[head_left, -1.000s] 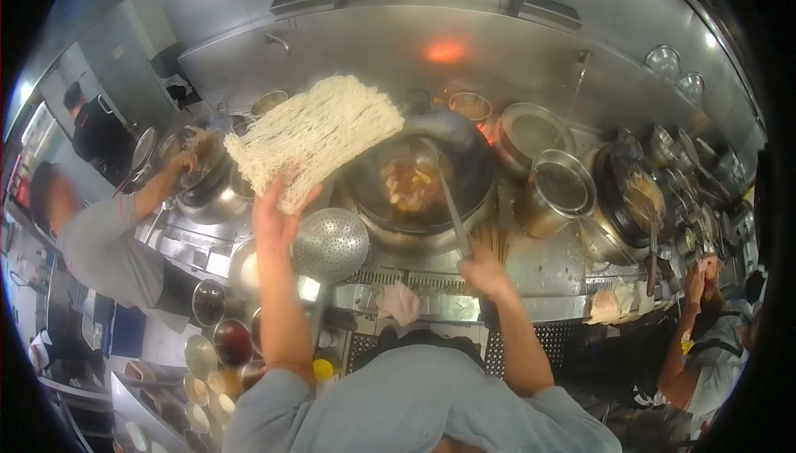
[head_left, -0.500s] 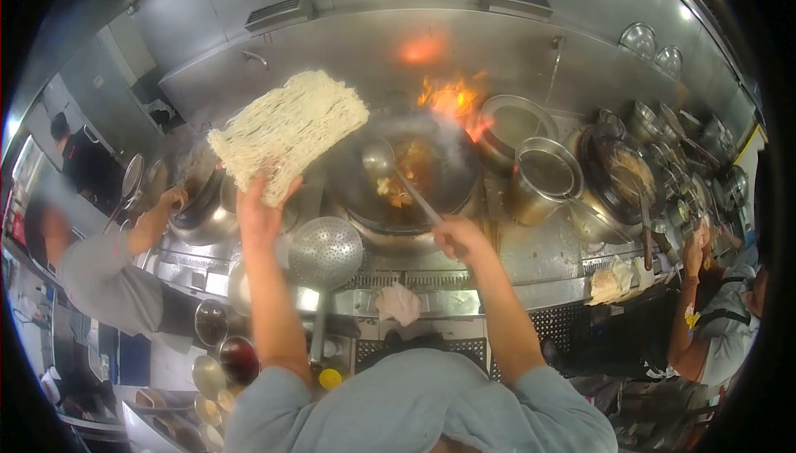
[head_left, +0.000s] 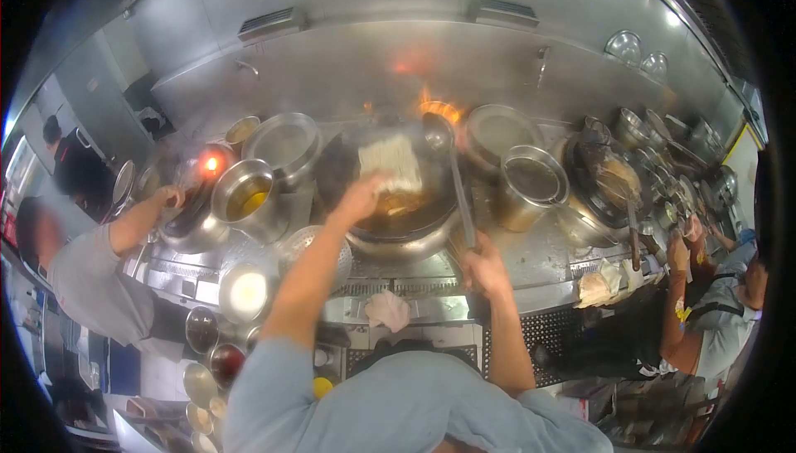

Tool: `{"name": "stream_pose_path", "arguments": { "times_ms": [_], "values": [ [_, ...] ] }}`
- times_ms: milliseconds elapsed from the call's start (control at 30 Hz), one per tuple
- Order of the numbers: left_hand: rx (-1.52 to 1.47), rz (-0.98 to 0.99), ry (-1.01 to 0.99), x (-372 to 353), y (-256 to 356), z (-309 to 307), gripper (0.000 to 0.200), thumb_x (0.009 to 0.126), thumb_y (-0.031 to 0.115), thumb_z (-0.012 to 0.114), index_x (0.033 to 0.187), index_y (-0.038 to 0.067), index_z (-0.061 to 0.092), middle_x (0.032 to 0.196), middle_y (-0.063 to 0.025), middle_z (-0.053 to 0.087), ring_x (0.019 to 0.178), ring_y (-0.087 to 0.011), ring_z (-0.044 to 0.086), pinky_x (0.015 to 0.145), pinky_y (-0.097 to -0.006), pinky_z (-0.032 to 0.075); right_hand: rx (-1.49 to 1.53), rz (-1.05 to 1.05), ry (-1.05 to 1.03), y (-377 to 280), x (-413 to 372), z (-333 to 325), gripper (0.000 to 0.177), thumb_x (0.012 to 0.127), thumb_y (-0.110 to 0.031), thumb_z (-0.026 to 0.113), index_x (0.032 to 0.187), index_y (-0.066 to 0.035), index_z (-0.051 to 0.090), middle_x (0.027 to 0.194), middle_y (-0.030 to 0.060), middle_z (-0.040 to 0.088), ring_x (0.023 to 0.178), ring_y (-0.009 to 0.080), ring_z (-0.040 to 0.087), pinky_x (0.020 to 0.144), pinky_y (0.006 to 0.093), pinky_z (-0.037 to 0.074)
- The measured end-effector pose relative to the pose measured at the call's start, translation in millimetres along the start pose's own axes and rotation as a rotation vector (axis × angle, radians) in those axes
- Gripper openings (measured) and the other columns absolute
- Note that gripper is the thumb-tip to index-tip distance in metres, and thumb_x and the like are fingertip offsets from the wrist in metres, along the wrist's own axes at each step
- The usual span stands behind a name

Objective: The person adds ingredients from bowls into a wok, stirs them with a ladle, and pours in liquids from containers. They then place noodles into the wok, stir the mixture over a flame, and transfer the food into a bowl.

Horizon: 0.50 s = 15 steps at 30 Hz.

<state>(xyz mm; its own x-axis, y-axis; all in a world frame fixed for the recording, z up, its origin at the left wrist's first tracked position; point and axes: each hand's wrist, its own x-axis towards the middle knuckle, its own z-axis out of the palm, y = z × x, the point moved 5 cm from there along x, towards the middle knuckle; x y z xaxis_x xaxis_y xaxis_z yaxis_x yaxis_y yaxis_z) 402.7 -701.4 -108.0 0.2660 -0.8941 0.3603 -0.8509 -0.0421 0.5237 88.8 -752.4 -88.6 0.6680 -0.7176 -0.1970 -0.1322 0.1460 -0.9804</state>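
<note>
A pale slab of dried noodles (head_left: 391, 160) lies in the large wok (head_left: 336, 163) in front of me, over some brown liquid. My left hand (head_left: 362, 198) reaches over the wok to the slab's near left edge. Its fingers are blurred, so whether they grip the slab cannot be made out. My right hand (head_left: 484, 266) is closed around the handle of a long ladle (head_left: 461, 196). The ladle's bowl rests high, near the wok's far right rim, beside the noodles.
Flames (head_left: 439, 110) rise behind the wok. A pot of yellow liquid (head_left: 249, 198) and a perforated strainer (head_left: 332, 258) stand left; a deep pot (head_left: 532, 179) stands right. A crumpled cloth (head_left: 388, 310) lies on the front edge. Co-workers stand on both sides.
My left hand has brought the noodle slab from the left of the wok down into it. My right hand has raised the ladle out of the liquid toward the wok's far right rim.
</note>
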Motion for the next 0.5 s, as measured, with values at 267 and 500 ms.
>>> {"name": "stream_pose_path", "arguments": {
  "times_ms": [267, 500],
  "values": [
    [0.08, -0.057, -0.51, -7.0, -33.0, 84.9, 0.063, 0.077, -0.008, 0.04, 0.127, 0.025, 0.059, 0.135, -0.0144, 0.052, 0.124, -0.0346, 0.047, 0.105, -0.0401, 0.038, -0.41, 0.078, -0.096, -10.6, -25.9, -5.4, 0.069, 0.076, -0.009, 0.054, 0.143, -0.008, 0.039, 0.07, 0.0112, 0.058, 0.046, 0.0181, 0.052, 0.046, 0.0324, 0.045],
    [0.04, -0.122, -0.594, -6.6, -37.5, 86.8, 0.057, 0.078, -0.005, 0.042, 0.125, 0.021, 0.06, 0.129, -0.0167, 0.056, 0.118, -0.0353, 0.052, 0.101, -0.0391, 0.04, -0.96, -0.118, -0.13, -5.6, 7.8, 7.0, 0.07, 0.077, -0.014, 0.052, 0.145, -0.013, 0.034, 0.094, 0.0252, 0.066, 0.087, 0.0419, 0.063, 0.082, 0.0487, 0.048]
  ]
}}
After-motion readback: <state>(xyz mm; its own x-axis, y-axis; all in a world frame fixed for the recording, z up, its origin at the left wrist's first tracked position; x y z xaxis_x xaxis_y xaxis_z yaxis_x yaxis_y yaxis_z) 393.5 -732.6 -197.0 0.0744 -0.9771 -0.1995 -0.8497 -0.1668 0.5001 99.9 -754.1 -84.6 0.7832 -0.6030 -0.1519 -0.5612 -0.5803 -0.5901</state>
